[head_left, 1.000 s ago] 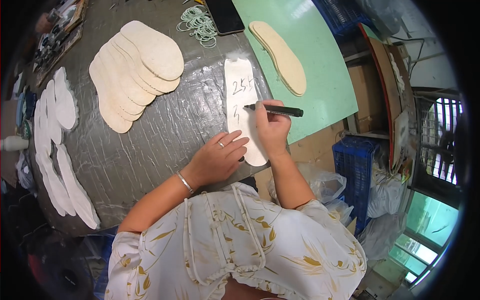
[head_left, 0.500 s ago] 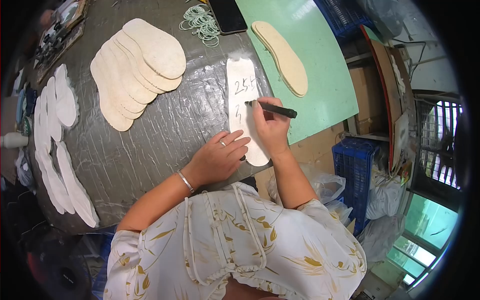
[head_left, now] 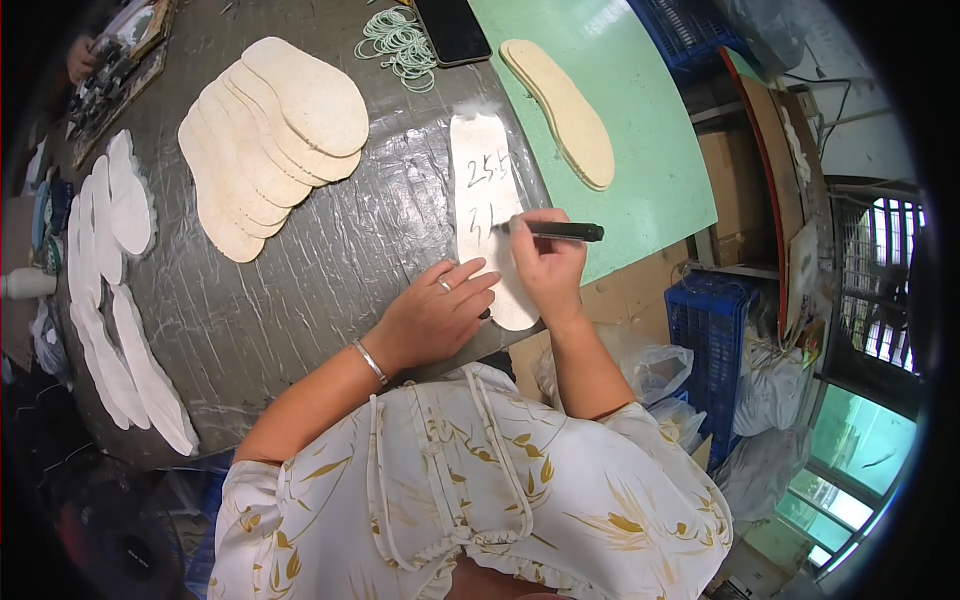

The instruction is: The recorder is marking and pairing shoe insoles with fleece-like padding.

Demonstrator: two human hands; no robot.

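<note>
A white, sole-shaped insole [head_left: 474,150] lies lengthwise in front of me on the table, with dark handwritten marks on its upper half. My right hand [head_left: 548,262] grips a black marker [head_left: 565,231], its tip touching the insole below the first row of marks. Lower down, my left hand [head_left: 437,312] rests across the insole's left edge, fingertips pressing on it. A small black piece [head_left: 486,314], looking like the marker's cap, pokes out from under its curled lower fingers; the rest of it is hidden.
Cream insoles [head_left: 235,150] lie fanned out at the left, and white insoles [head_left: 150,370] beyond them. A phone [head_left: 452,30] and pale green bands [head_left: 398,45] lie at the far edge. More cream insoles [head_left: 565,120] rest on a green board [head_left: 650,170]. A blue crate [head_left: 705,340] stands right.
The marker and my right hand have moved slightly down, and the marker lies more level. More strokes show in the second row. My left hand stays in place.
</note>
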